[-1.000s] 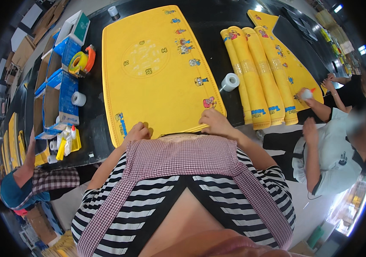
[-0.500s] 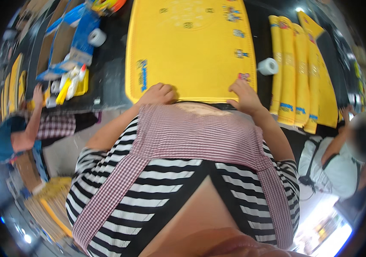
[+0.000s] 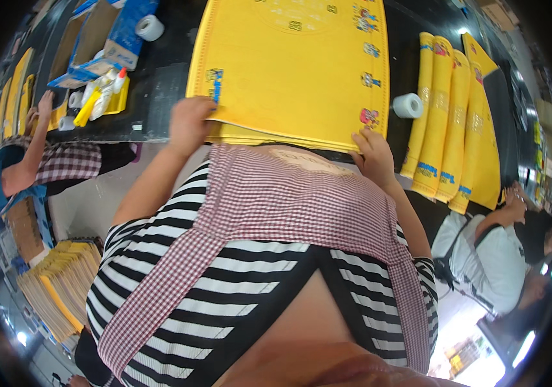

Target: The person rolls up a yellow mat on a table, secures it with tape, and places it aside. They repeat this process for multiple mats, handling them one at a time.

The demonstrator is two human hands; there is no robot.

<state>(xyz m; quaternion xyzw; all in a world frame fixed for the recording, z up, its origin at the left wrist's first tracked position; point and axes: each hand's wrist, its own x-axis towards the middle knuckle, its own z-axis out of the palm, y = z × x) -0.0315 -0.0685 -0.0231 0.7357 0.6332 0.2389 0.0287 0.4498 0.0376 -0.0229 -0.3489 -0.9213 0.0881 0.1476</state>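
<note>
Counter [image 3: 166,90]: 2 o'clock rolled mats [image 3: 440,116] look done, flat mat [image 3: 289,77] at 12 isn't; my left hand [image 3: 190,122] and right hand [image 3: 375,155] grip it.

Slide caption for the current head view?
Left hand and right hand at near corners of a yellow mat, rolled mats at right.

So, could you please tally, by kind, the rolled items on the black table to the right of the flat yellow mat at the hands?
Rolled yellow printed mats: 4
White cylindrical roll, beside the flat yellow printed mat: 1
Total: 5
</note>
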